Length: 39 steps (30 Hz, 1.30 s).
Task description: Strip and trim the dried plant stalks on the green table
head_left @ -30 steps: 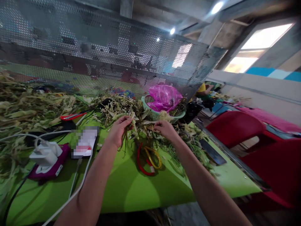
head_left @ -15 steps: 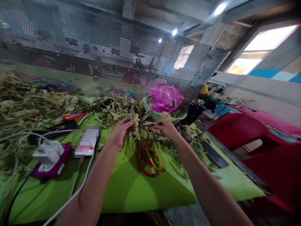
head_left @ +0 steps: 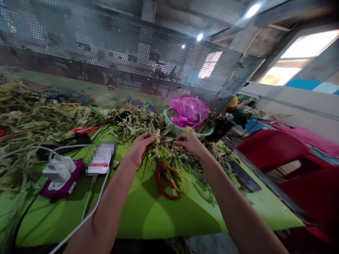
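Note:
My left hand [head_left: 139,150] is closed around a small bunch of dry plant stems [head_left: 146,157], whose thin ends hang below the fingers. A pale leafy piece [head_left: 158,134] sticks out by its thumb. Just to the right, my right hand [head_left: 191,144] has its fingertips pinched together at the edge of the dried leaves; what they hold is too small to make out. Below and between the hands lie red and yellow loops [head_left: 160,181] that look like scissor handles, their upper end under greenery. Behind the hands spreads a heap of dry stalks and leaves [head_left: 137,121].
A pale green basket [head_left: 167,120] with a pink plastic bag [head_left: 192,111] stands behind. On the green table [head_left: 148,218] at left are a phone [head_left: 102,158], a purple power strip [head_left: 58,188] and a red-handled cutter [head_left: 86,129]. A perforated metal screen [head_left: 119,67] backs it; red chairs [head_left: 272,148] stand right.
The whole view has shifted slightly, moving things a little to the right. Both hands stay close together over the plants, with the left hand's bunch still held and the right fingers still pinched.

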{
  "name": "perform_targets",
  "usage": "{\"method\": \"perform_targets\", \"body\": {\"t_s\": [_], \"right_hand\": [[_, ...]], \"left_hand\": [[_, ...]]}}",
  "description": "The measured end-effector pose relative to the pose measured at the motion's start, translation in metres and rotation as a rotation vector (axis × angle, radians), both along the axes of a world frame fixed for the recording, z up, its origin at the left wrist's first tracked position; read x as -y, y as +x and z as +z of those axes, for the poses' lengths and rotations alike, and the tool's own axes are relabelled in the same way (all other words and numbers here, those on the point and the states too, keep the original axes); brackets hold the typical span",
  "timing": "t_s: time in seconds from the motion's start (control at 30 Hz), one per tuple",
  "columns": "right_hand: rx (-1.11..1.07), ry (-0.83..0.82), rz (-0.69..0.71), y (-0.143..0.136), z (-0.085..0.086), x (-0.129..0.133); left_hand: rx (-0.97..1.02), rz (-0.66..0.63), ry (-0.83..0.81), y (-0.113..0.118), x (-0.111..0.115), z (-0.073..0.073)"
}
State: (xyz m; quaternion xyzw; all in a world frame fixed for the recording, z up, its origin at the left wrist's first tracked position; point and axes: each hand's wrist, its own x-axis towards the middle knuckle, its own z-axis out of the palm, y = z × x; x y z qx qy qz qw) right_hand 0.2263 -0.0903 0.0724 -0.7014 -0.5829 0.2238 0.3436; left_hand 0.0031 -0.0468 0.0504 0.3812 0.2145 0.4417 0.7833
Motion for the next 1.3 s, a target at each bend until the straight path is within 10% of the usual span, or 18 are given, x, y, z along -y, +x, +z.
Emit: {"method": "perform_targets", "body": {"t_s": [0.13,0.63,1.3], "right_hand": [[-0.263,-0.018,0.108,-0.024,0.016,0.007],[-0.155,0.232,0.238,-0.053,0.018,0.005],[-0.164,0.328,0.075,-0.064,-0.012,0.012]], "left_hand": [[0.009,-0.061,0.013,0.001,0.003,0.000],[-0.109,-0.071,0.086,0.008,0.004,-0.004],[-0.088,0.072,-0.058,0.016,0.005,-0.011]]}}
